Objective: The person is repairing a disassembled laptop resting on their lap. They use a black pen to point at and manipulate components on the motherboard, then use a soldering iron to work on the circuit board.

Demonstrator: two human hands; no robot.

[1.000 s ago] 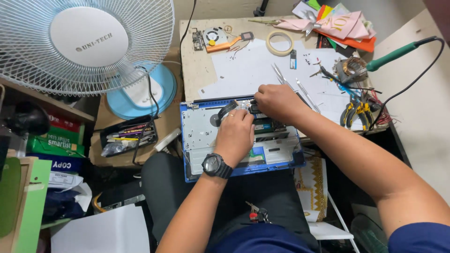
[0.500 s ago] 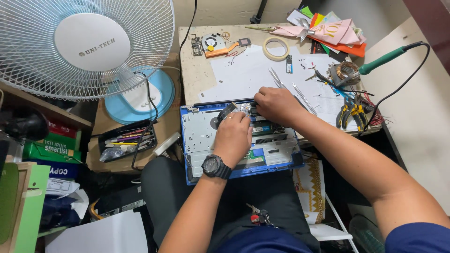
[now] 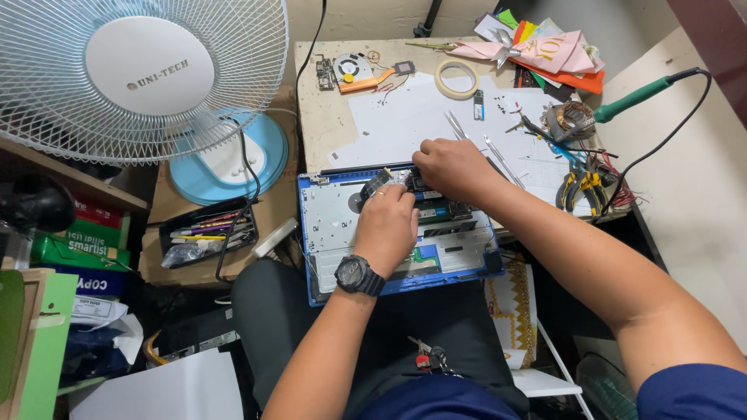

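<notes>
At upper left we see a white wire-caged fan [image 3: 148, 74]. Mid-frame, an opened blue laptop chassis [image 3: 327, 225] lies across our lap against the worktop [image 3: 323, 128]. Our left hand [image 3: 387, 225], watch on wrist, bends palm-down, its grip pinching a small dark part [image 3: 376, 183]. Our right hand [image 3: 451, 167] curls knuckles-up just beside; whether its grip holds anything we cannot tell. Yellow-handled pliers [image 3: 585, 188] lie right.
</notes>
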